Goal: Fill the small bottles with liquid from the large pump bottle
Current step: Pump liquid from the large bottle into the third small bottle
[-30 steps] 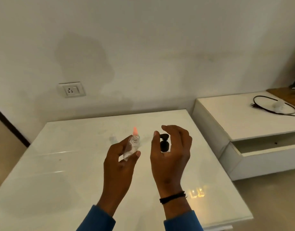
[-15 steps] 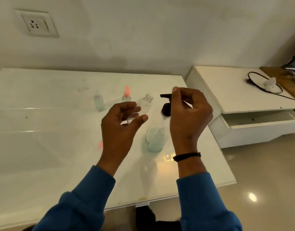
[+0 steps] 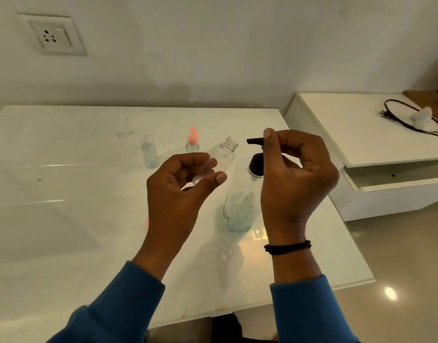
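My left hand grips a small clear uncapped bottle, tilted so its threaded mouth points toward the black pump spout. The large clear pump bottle stands on the white table with a little bluish liquid at the bottom. My right hand sits on top of the pump head, forefinger on the spout and the other fingers curled round it. The mouth of the small bottle is a short gap left of the spout tip.
Two more small bottles stand farther back: one with a clear cap holding bluish liquid, one with an open pink flip cap. A low white cabinet with a black cable is at the right. A wall socket is upper left.
The view has tilted down, bringing the pump bottle's body and the two far bottles into sight. My right hand moved onto the pump head; my left hand tilted the small bottle toward the spout.
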`<control>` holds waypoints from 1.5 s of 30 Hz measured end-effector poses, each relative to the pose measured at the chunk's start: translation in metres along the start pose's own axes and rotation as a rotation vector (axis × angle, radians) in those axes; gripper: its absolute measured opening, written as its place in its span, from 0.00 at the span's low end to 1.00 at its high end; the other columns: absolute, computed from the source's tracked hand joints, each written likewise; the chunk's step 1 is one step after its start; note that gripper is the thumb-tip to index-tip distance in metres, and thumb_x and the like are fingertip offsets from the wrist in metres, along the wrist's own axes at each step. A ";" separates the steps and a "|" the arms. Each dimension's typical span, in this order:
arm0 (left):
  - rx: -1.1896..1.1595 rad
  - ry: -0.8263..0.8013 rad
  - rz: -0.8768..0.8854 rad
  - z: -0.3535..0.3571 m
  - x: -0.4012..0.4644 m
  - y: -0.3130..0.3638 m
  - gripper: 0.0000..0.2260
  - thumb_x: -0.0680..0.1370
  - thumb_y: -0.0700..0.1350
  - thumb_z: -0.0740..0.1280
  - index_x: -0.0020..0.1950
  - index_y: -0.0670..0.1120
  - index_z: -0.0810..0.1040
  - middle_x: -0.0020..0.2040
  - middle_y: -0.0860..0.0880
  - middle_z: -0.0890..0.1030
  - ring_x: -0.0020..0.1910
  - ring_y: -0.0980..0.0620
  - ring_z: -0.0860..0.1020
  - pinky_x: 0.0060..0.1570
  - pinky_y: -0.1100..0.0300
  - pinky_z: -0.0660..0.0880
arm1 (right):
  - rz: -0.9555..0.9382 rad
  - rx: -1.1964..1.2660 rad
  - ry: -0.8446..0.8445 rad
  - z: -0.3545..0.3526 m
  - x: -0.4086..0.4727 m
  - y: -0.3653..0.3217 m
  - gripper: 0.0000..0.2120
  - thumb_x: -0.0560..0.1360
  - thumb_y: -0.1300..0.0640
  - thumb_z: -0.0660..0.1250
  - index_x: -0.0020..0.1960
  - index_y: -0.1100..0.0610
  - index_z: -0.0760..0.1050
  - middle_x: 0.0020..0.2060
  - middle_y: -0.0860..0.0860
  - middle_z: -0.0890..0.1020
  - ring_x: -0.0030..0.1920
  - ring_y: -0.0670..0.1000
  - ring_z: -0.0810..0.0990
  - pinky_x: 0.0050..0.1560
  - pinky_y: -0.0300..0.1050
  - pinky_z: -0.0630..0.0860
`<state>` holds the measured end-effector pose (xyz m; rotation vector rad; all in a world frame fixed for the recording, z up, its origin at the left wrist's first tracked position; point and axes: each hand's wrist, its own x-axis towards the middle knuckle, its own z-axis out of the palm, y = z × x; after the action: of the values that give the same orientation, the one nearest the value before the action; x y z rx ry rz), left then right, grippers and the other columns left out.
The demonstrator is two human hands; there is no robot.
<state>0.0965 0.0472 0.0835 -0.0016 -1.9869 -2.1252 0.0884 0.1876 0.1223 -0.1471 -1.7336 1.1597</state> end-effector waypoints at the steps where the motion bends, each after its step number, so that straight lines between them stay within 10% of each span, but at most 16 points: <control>1: -0.006 -0.005 -0.003 0.000 0.000 0.001 0.18 0.68 0.44 0.79 0.57 0.44 0.83 0.51 0.49 0.87 0.53 0.49 0.86 0.54 0.41 0.82 | -0.007 -0.001 -0.004 0.000 0.000 0.001 0.06 0.74 0.59 0.76 0.45 0.53 0.79 0.40 0.50 0.83 0.40 0.46 0.82 0.41 0.33 0.80; 35: 0.016 -0.078 -0.032 -0.005 -0.001 0.011 0.19 0.73 0.41 0.77 0.63 0.46 0.83 0.55 0.51 0.87 0.55 0.51 0.85 0.58 0.51 0.82 | -0.163 -0.022 -0.016 0.000 0.000 0.001 0.08 0.76 0.57 0.74 0.46 0.46 0.77 0.40 0.40 0.80 0.40 0.45 0.83 0.40 0.42 0.82; 45: -0.425 -0.052 -0.244 -0.020 0.009 0.017 0.18 0.65 0.39 0.75 0.55 0.42 0.83 0.52 0.42 0.87 0.52 0.41 0.86 0.51 0.57 0.82 | -0.305 -0.092 -0.062 0.001 -0.003 0.008 0.06 0.77 0.62 0.72 0.42 0.63 0.83 0.40 0.46 0.80 0.41 0.47 0.81 0.41 0.46 0.81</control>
<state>0.0937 0.0255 0.0999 0.1201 -1.5895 -2.6902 0.0863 0.1897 0.1145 0.0963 -1.7913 0.8694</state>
